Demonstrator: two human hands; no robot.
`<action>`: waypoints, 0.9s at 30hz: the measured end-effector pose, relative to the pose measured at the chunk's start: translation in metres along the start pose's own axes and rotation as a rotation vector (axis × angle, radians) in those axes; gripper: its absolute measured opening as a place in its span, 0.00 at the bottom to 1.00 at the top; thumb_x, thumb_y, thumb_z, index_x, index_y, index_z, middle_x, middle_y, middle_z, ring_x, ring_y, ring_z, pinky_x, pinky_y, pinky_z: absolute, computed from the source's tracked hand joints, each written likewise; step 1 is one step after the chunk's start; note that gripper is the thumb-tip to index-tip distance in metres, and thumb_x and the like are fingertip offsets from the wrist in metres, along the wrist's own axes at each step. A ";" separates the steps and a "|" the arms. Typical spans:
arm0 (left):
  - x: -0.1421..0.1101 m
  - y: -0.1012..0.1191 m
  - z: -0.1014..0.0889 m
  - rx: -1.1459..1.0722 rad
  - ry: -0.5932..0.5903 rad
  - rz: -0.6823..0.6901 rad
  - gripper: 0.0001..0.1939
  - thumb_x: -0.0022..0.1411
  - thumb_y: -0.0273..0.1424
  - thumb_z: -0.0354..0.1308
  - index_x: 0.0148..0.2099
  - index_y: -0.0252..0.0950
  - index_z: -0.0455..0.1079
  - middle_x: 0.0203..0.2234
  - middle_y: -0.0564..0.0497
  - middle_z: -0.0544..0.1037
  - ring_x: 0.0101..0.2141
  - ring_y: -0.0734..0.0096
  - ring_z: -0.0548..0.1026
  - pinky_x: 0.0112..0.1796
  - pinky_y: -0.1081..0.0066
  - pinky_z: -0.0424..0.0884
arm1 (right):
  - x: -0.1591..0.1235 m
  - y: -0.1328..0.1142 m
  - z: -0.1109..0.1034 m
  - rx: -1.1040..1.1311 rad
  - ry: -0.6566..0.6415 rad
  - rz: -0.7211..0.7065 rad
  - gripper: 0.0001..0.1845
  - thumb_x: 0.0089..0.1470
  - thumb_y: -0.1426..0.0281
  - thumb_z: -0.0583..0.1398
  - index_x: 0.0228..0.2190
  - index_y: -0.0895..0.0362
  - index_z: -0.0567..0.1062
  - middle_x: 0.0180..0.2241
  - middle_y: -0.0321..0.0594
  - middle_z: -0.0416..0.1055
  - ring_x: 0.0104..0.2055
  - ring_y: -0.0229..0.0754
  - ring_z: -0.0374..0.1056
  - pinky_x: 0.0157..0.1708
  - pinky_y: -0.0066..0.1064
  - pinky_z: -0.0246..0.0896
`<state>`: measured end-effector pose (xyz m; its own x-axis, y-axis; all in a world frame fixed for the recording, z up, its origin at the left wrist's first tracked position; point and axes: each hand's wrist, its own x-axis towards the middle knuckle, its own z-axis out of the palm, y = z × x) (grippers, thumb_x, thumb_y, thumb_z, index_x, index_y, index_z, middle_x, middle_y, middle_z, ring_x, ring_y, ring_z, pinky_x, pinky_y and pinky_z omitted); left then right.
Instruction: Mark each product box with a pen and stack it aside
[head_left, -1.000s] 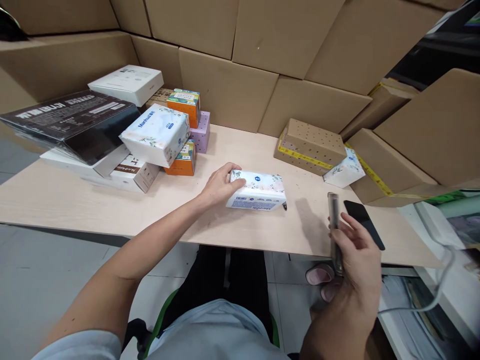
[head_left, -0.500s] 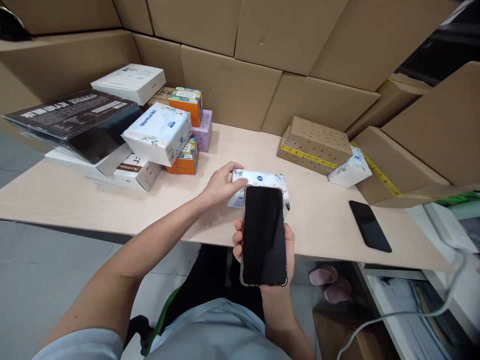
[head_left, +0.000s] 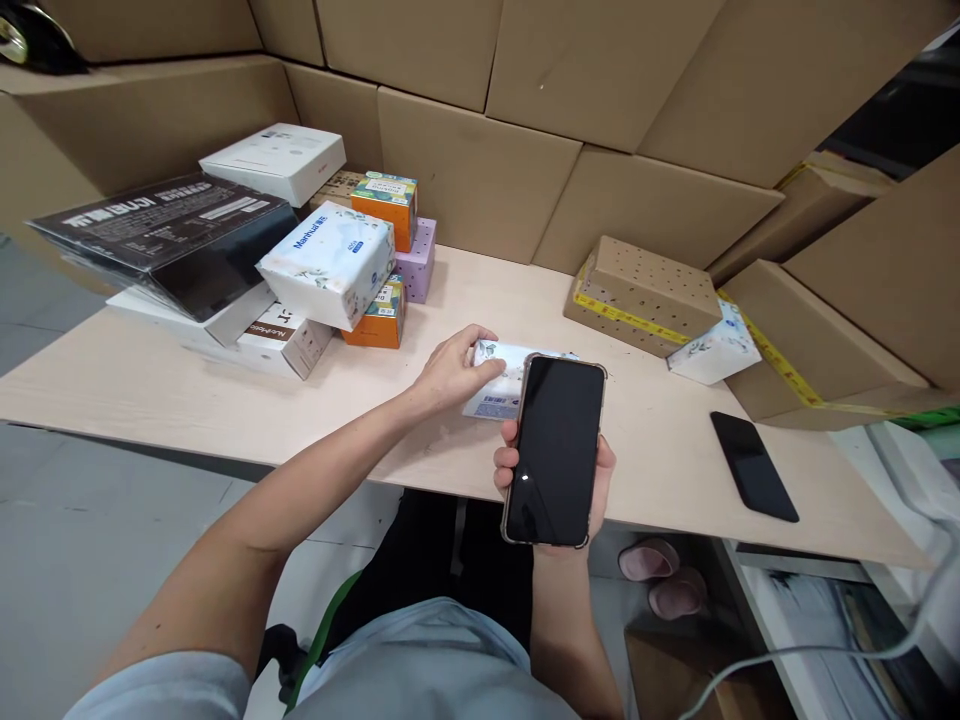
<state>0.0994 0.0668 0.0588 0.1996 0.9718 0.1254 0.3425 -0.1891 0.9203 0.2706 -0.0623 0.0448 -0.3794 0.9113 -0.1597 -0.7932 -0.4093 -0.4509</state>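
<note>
My right hand (head_left: 602,470) is wrapped round a smartphone (head_left: 559,450) in a clear case, its dark screen facing up at me. Beyond it, a white tissue pack (head_left: 496,392) with a leaf print lies on the table. My left hand (head_left: 461,368) grips the pack's left end, thumb on top and fingers along the far side. The phone hides the right part of the pack.
At left are stacked boxes: a black box (head_left: 172,235), another tissue pack (head_left: 330,262), an orange box (head_left: 386,212) and a purple box (head_left: 418,262). At right stand a dotted cardboard box (head_left: 649,285), a white pack (head_left: 716,345) and a black phone (head_left: 752,465).
My right hand has moved the phone to the right and slightly up, tilting it a little. More of the tissue pack's front shows at left. My left hand keeps its hold; the view has shifted slightly.
</note>
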 end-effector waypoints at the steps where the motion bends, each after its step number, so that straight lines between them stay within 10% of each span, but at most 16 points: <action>1: 0.000 0.001 0.000 -0.001 0.001 0.001 0.18 0.59 0.38 0.61 0.51 0.41 0.73 0.36 0.53 0.78 0.32 0.68 0.74 0.33 0.70 0.69 | 0.001 -0.001 -0.001 -0.002 0.006 -0.012 0.34 0.54 0.42 0.60 0.52 0.52 0.75 0.49 0.45 0.79 0.41 0.45 0.73 0.42 0.41 0.75; 19: 0.000 0.003 0.000 0.007 -0.006 -0.014 0.20 0.57 0.40 0.61 0.51 0.41 0.72 0.36 0.52 0.79 0.32 0.66 0.75 0.32 0.68 0.70 | -0.001 -0.004 -0.005 -0.058 -0.029 -0.042 0.36 0.52 0.40 0.62 0.51 0.53 0.77 0.47 0.46 0.80 0.40 0.46 0.74 0.40 0.42 0.77; 27: 0.002 -0.003 0.001 -0.008 -0.011 -0.036 0.23 0.58 0.41 0.63 0.54 0.41 0.71 0.35 0.51 0.77 0.31 0.67 0.73 0.32 0.68 0.69 | -0.039 -0.043 0.006 -0.404 0.374 -0.427 0.37 0.54 0.42 0.57 0.58 0.48 0.75 0.48 0.46 0.81 0.42 0.54 0.78 0.44 0.49 0.75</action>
<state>0.0998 0.0693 0.0554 0.1979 0.9762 0.0884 0.3421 -0.1533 0.9271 0.3165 -0.0806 0.0761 0.1732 0.9727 -0.1544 -0.5696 -0.0290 -0.8214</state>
